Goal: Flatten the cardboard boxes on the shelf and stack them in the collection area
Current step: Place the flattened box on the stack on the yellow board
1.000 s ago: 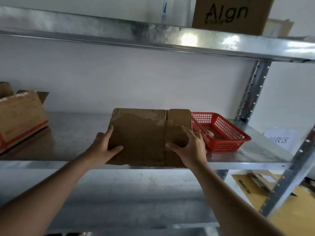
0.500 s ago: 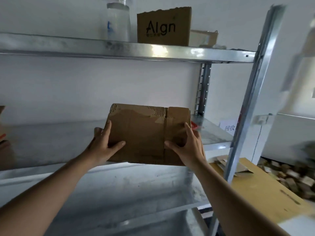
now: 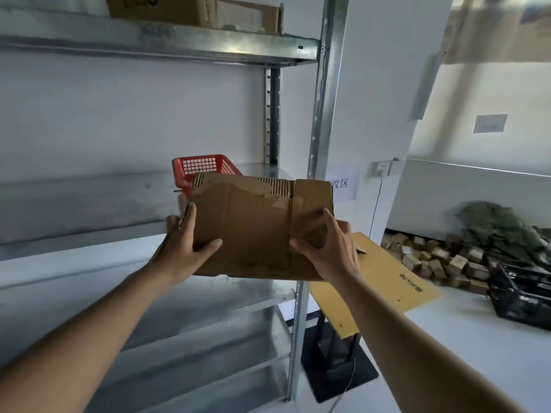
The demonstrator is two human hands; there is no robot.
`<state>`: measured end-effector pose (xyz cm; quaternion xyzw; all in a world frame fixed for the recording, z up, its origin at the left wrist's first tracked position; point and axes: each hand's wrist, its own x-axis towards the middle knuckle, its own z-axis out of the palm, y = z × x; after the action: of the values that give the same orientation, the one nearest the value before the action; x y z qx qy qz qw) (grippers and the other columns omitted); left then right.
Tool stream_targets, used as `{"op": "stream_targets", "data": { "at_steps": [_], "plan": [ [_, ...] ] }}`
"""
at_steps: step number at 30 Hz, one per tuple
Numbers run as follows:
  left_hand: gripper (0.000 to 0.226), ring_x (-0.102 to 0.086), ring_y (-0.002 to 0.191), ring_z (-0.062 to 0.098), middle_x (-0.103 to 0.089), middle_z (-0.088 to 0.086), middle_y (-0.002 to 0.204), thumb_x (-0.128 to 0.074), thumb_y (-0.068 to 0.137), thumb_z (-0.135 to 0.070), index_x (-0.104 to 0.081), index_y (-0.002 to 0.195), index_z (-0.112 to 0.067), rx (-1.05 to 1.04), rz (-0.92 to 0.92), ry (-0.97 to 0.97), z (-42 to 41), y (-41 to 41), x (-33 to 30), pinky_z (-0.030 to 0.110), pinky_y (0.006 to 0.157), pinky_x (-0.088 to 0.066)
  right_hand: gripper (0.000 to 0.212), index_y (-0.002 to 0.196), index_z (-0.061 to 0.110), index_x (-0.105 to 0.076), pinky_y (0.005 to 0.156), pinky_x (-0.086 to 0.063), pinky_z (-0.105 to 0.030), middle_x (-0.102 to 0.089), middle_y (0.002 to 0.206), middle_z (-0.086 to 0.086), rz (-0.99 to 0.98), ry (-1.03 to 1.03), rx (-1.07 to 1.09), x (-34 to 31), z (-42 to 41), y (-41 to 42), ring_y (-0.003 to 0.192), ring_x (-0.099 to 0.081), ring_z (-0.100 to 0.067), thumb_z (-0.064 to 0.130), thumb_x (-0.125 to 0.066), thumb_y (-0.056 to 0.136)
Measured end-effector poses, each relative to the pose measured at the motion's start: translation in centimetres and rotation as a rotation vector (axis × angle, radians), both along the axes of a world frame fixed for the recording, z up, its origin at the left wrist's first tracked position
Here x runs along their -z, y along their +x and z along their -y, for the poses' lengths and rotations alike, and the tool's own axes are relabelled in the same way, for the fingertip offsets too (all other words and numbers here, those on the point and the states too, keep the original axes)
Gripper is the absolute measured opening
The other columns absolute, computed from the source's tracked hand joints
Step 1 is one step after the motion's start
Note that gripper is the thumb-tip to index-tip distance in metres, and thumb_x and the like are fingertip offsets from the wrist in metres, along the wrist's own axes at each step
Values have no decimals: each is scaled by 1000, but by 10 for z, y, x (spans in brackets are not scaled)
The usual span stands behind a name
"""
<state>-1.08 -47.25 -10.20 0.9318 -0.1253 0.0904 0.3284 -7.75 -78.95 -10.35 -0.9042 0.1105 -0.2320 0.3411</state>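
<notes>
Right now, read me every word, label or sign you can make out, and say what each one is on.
"收区": white paper sign on the wall, its left part hidden behind the flattened cardboard box.
Dark print on the yellow cardboard sheet: too small to read.
Lettering on the top-shelf box: cut off, unreadable.
Grey wall notice: blurred.

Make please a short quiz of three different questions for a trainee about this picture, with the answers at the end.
1. True or false: the flattened cardboard box lies on the shelf.
2. Which hands hold the box? A) left only B) right only C) both
3. Fill in: behind the box stands a ____ plastic basket.

Key:
1. False. It is held in the air, in front of the shelf.
2. C. The left hand grips its left edge and the right hand its right edge.
3. Red.
</notes>
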Motion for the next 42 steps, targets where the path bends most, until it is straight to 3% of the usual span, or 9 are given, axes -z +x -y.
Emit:
{"op": "stream_targets", "data": {
  "at_steps": [3, 9, 12, 17, 20, 26, 34, 42],
  "plan": [
    [111, -22, 152, 34, -12, 10, 162, -56, 87, -74, 18, 161, -38, 27, -59, -5, 52, -12, 14, 49, 122, -31, 111, 160, 37, -25, 75, -42, -31, -42, 141, -2, -38, 3, 31, 13, 47, -19, 114, -55, -20, 76, -77, 70],
    [108, -41, 136, 36, -21, 7, 141, -60, 91, -66, 14, 163, -35, 89, -120, 11, 152, -24, 43, 45, 115, -37, 112, 162, 32, -24, 84, -38, -28, -39, 147, -3, -121, 47, 137, 39, 134, -56, 124, -50, -21, 68, -80, 73],
    [107, -42, 136, 35, -21, 5, 144, -60, 91, -66, 13, 163, -36, 126, -152, 0, 202, -25, 57, 44, 113, -37, 108, 162, 31, -25, 84, -42, -30, -38, 151, -3, -150, 77, 196, 53, 174, -66, 129, -50, -23, 64, -81, 76],
    [106, -41, 140, 37, -22, 14, 149, -64, 91, -61, 5, 166, -31, 167, -192, -18, 278, -18, 82, 42, 115, -36, 101, 162, 34, -24, 111, -44, -45, -30, 159, -9, -242, 125, 279, 78, 232, -69, 141, -43, -31, 58, -79, 81],
    [107, -28, 150, 37, -18, 19, 159, -67, 92, -57, 4, 166, -26, 200, -220, -22, 320, -6, 100, 45, 121, -31, 95, 161, 37, -23, 117, -39, -47, -25, 163, -11, -288, 121, 317, 93, 265, -61, 143, -39, -36, 58, -74, 83],
    [107, -33, 146, 36, -21, 19, 154, -66, 90, -61, 1, 166, -25, 222, -226, -43, 397, 49, 133, 46, 115, -35, 89, 159, 40, -23, 115, -39, -49, -24, 163, -12, -367, 96, 394, 115, 330, -17, 139, -38, -40, 56, -67, 84],
    [108, -42, 140, 39, -13, 10, 156, -58, 89, -71, 10, 164, -32, 211, -292, 55, 448, 137, 164, 46, 103, -47, 89, 159, 41, -23, 114, -37, -50, -16, 167, -11, -415, 93, 387, 140, 379, 76, 139, -37, -41, 56, -68, 84],
    [109, -33, 146, 35, -11, 7, 157, -58, 91, -70, 10, 164, -26, 124, -394, 108, 478, 196, 198, 46, 110, -41, 87, 158, 40, -26, 113, -40, -50, -16, 167, -12, -528, 106, 277, 181, 420, 162, 141, -36, -41, 56, -68, 83]
  ]
}}
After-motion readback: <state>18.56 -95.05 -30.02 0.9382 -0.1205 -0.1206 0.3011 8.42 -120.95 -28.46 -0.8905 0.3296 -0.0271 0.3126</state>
